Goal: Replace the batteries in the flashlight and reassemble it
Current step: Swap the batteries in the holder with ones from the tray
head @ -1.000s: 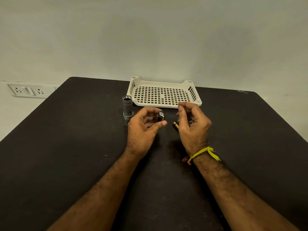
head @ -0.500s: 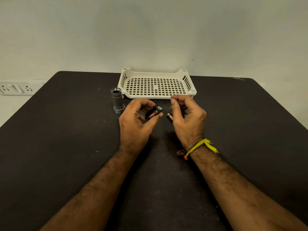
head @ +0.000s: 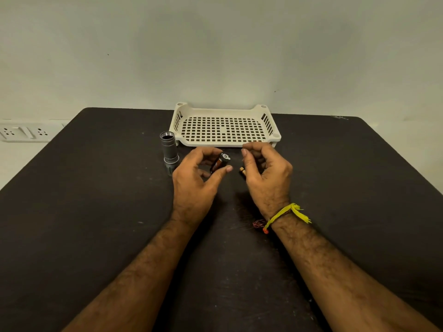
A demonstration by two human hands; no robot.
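The grey flashlight body [head: 169,149] stands upright on the black table [head: 84,212], open end up, left of my hands. My left hand [head: 194,183] pinches a dark cylindrical battery holder [head: 220,162] between thumb and fingers, tilted with its silver end up and to the right. My right hand [head: 266,178] hovers beside it with curled fingers, thumb and forefinger close together. The gold-and-black end of a battery [head: 242,170] shows by the base of that thumb. Whether the hand holds the battery or it lies on the table is hidden.
An empty cream perforated tray [head: 271,125] sits just behind my hands, near the table's far edge. A wall socket strip [head: 24,133] is on the wall at the left. A yellow thread band circles my right wrist [head: 285,213].
My left hand has tilted the battery holder, so its side shows instead of only its end. Both hands stay close together in front of the tray.
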